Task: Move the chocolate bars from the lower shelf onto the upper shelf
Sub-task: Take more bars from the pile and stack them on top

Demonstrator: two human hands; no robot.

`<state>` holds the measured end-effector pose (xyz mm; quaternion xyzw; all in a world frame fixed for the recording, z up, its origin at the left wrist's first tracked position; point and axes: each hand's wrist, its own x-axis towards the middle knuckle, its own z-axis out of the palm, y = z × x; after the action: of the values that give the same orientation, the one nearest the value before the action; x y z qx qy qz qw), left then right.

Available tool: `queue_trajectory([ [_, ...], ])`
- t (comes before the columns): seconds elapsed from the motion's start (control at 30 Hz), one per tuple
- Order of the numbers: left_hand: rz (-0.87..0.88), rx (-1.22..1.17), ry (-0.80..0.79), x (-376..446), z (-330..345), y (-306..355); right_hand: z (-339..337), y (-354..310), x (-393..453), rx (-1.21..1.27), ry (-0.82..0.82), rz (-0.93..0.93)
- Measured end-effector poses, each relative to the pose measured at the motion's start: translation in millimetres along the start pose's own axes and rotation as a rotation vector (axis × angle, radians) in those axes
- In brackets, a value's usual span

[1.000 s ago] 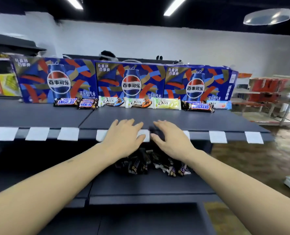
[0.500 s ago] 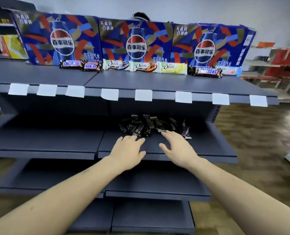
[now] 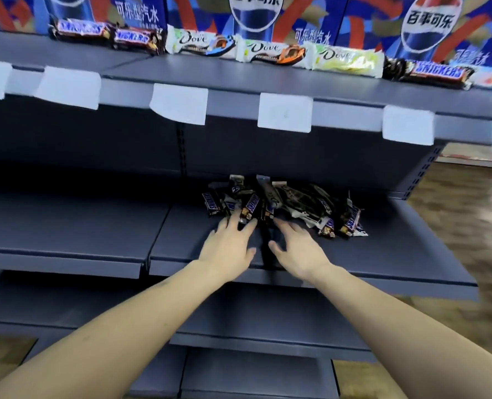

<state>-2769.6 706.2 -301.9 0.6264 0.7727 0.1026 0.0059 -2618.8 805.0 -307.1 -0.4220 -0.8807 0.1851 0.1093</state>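
A heap of dark-wrapped chocolate bars (image 3: 285, 203) lies at the back of the lower shelf (image 3: 397, 254). My left hand (image 3: 229, 244) is flat and open above that shelf, its fingertips at the front bars of the heap. Beside it, my right hand (image 3: 298, 247) is open too, fingers spread just short of the pile. Neither hand holds anything. On the upper shelf (image 3: 239, 79) a row of bars lies side by side: Snickers bars (image 3: 106, 34) at the left, Dove bars (image 3: 270, 53) in the middle, another Snickers bar (image 3: 434, 73) at the right.
Blue Pepsi cartons (image 3: 267, 12) stand behind the row on the upper shelf. White price tags (image 3: 285, 116) hang along its front edge. More grey shelves (image 3: 267, 321) lie below. Wooden floor (image 3: 469, 203) shows at the right.
The view dropped from the upper shelf and closed in on the lower one. Both hands went down and forward to the heap of bars; the left fingertips now reach it.
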Motion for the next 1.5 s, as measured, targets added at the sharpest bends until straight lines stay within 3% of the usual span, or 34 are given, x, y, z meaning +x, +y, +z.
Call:
queue_trajectory([
  [0.3, -0.015, -0.174, 0.201, 52.6, 54.7, -17.3, 46.2, 6.1, 54.1, -0.013, 0.217, 0.015],
  [0.47, -0.011, -0.305, 0.327, 47.5, 53.7, -19.7, 39.3, 8.9, 37.3, 0.206, 0.362, 0.067],
  [0.7, -0.198, -0.49, 0.499, 37.0, 47.6, -25.5, 20.8, 9.8, 14.2, 0.622, 0.394, 0.227],
  [0.87, -0.243, -0.457, 0.496, 34.7, 50.5, -28.7, 11.0, 14.3, 10.7, 0.91, 0.382, 0.341],
  [1.0, -0.231, -0.471, 0.475, 33.6, 48.4, -26.7, 12.5, 10.9, 10.5, 0.859, 0.336, 0.371],
  [1.23, -0.249, -0.549, 0.515, 28.6, 43.5, -23.4, 21.2, 21.3, 14.1, 0.745, 0.376, 0.224],
  [1.5, -0.197, -0.337, 0.463, 0.4, 37.5, -43.4, 28.0, 23.7, 13.3, 0.437, 0.342, 0.017],
])
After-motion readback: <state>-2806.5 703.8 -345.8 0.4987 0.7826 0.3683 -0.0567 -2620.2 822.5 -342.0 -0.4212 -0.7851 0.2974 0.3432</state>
